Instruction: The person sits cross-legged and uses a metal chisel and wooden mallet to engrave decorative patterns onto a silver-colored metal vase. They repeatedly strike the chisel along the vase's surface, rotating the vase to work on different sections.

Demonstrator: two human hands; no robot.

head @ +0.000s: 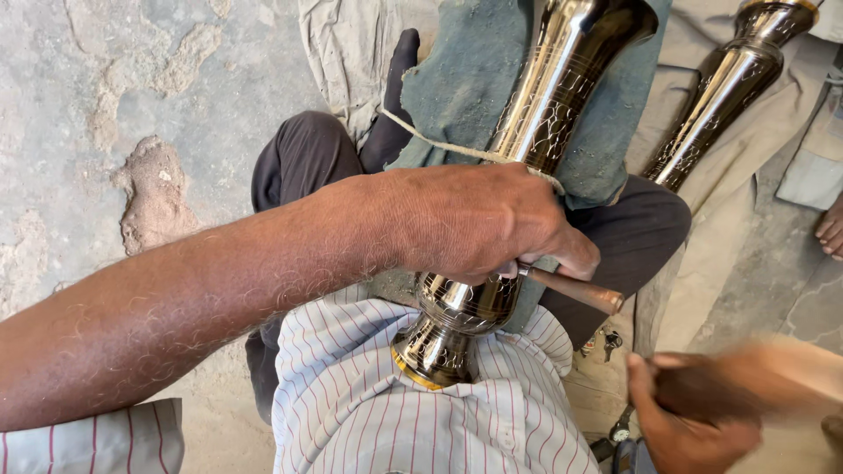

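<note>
The brass vase (492, 263) lies across the person's lap, its foot butted against the striped shirt (369, 412). Right of the foot, the right hand (680, 421) is blurred, clenched around a wooden mallet (764, 377). On the vase's bulb the left hand (474, 224) grips a wooden-handled chisel (575, 290). Beyond, a cord (439, 145) crosses the neck over green cloth (465, 79). A second vase (724, 88) lies to the right.

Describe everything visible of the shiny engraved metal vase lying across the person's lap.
The tall polished brass-coloured vase lies tilted, its flared foot against the striped shirt, its neck pointing up and away over a grey-green cloth. Fine engraved patterns cover its body. A cord crosses it. The left hand presses on it, holding a wooden-handled tool against its bulb.
</note>
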